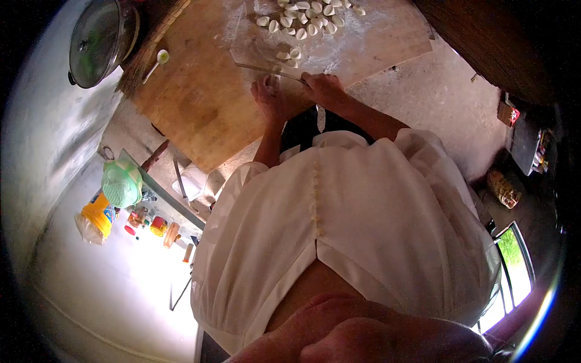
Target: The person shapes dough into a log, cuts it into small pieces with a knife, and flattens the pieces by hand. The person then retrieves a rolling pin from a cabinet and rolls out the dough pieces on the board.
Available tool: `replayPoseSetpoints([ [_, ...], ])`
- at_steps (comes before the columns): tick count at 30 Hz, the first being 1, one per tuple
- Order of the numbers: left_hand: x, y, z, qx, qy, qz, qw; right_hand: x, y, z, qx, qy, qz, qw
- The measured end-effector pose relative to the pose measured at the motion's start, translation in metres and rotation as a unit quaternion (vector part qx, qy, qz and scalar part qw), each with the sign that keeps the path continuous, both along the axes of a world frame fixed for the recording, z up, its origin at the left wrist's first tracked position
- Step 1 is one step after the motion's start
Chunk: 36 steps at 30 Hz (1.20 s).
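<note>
My right hand (324, 88) is closed around one end of a long, thin, blade-like tool (254, 67), which reaches left across the board. Whether it is a knife or a thin stick I cannot tell. Just beneath the tool, my left hand (269, 97) has its fingers curled together at the board's near side; what they hold is hidden. Two or so small white dough pieces (294, 54) lie just beyond my hands. Farther off, several more dough pieces (311, 29), shell-like and creased, are spread on the floured wooden board (200, 103).
A white spoon (161, 57) rests on the board's left part. At the far left stands a pan with a glass lid (94, 45). A green plastic basket (122, 183), a yellow container (97, 215) and small jars (158, 226) are at lower left. Straw-like matting (490, 36) edges the upper right.
</note>
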<state>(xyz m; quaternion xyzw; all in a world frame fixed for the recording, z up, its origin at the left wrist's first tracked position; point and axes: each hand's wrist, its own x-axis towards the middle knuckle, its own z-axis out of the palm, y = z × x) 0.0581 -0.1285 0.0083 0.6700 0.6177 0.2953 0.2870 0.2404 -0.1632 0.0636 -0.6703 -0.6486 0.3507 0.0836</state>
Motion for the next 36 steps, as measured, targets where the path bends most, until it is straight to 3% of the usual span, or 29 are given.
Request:
replayPoseSetpoints([
  [2,-0.004,0.0,-0.011,0.042,-0.007,-0.013,0.999,0.0,0.0,-0.003,-0.012,-0.016,0.001,1.0],
  [11,-0.001,0.0,0.001,-0.001,-0.026,-0.005,1.0,0.003,0.002,0.004,-0.025,-0.015,0.021,0.999],
  [15,-0.005,0.0,-0.006,0.032,0.01,-0.033,0.999,0.002,0.003,0.005,-0.017,-0.026,0.028,0.999],
  [18,-0.001,0.0,0.0,0.004,-0.012,-0.009,1.0,-0.002,0.006,0.001,-0.042,-0.043,0.026,0.998],
  [20,0.002,-0.001,0.004,-0.024,0.04,0.006,0.999,-0.005,0.008,-0.007,-0.031,-0.053,0.022,0.998],
  [21,-0.006,-0.005,-0.018,-0.023,0.04,0.007,0.999,-0.007,0.01,-0.005,-0.03,-0.052,0.023,0.998],
  [23,-0.02,-0.006,-0.06,0.143,0.13,-0.062,0.979,-0.008,0.017,-0.001,-0.096,-0.061,0.008,0.993],
  [27,-0.013,-0.017,-0.042,0.131,0.042,-0.097,0.986,0.01,0.003,-0.014,0.013,-0.025,0.023,0.999],
  [30,-0.017,-0.034,-0.046,0.08,0.041,-0.113,0.989,0.009,-0.009,-0.003,-0.066,0.045,-0.068,0.994],
  [32,0.002,-0.031,0.002,-0.038,-0.027,-0.001,0.999,0.006,-0.016,0.003,-0.021,0.051,-0.058,0.997],
  [36,-0.001,-0.03,-0.001,0.028,-0.015,-0.043,0.999,-0.001,-0.027,0.004,0.001,0.028,-0.028,0.999],
])
